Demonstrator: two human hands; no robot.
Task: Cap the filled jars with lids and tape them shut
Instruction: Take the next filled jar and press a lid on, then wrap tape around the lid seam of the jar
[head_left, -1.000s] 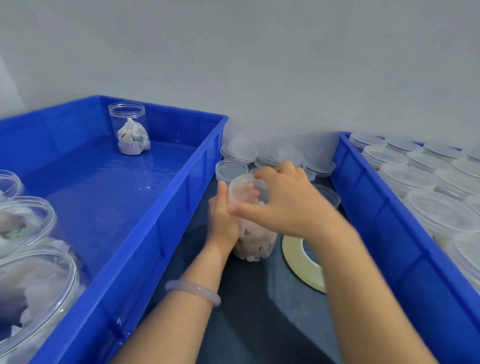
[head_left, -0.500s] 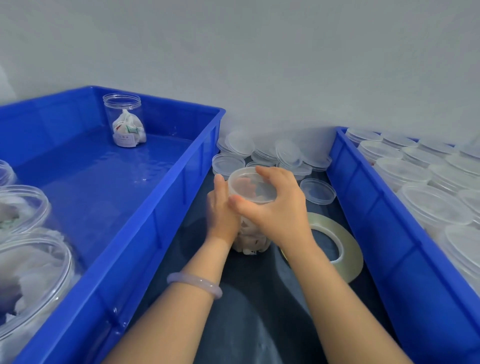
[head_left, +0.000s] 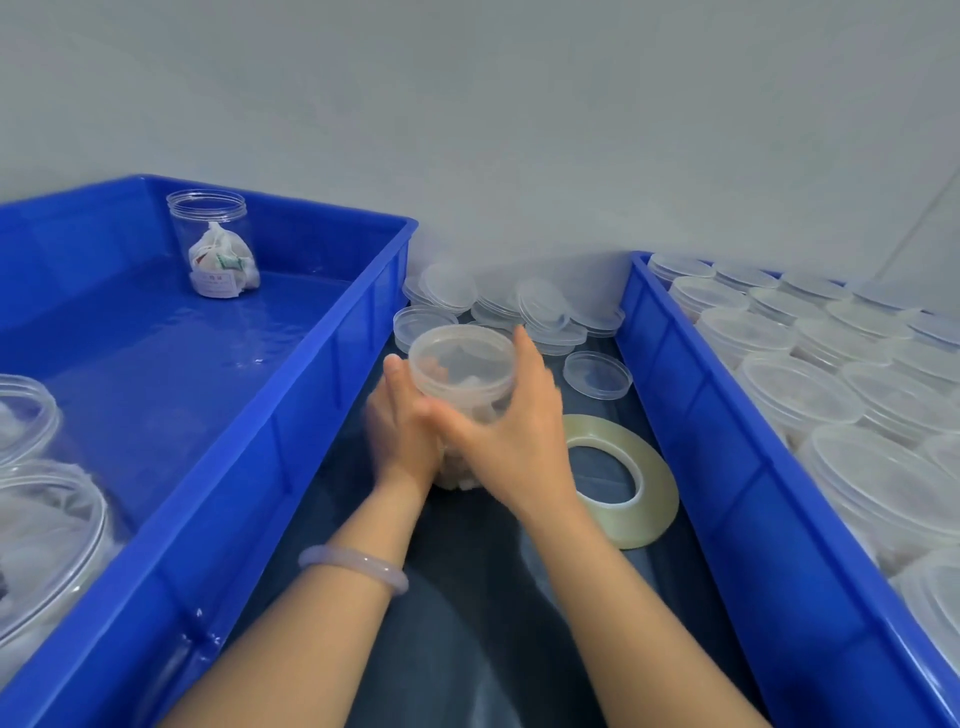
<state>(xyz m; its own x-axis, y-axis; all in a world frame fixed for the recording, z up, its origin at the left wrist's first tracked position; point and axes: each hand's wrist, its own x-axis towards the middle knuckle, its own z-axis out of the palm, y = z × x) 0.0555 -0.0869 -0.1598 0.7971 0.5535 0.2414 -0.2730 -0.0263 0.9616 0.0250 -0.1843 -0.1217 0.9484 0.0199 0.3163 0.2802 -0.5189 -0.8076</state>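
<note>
Clear jar (head_left: 480, 404), lower half hidden, is grasped by blurred left hand (head_left: 401, 423) and right hand (head_left: 514, 436).

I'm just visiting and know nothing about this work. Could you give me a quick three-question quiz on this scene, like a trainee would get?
1. True or false: the clear round plastic jar, held by the left grip and right grip, has a translucent lid on it.
2. Where does the flat roll of clear tape lie? A) inside a crate B) on the dark tabletop, right of the grips C) atop the held jar
3. Fill in: the lone open-topped jar with a white pouch stands in the ____ blue plastic crate.
Key: 1 true; 2 B; 3 left.
</note>
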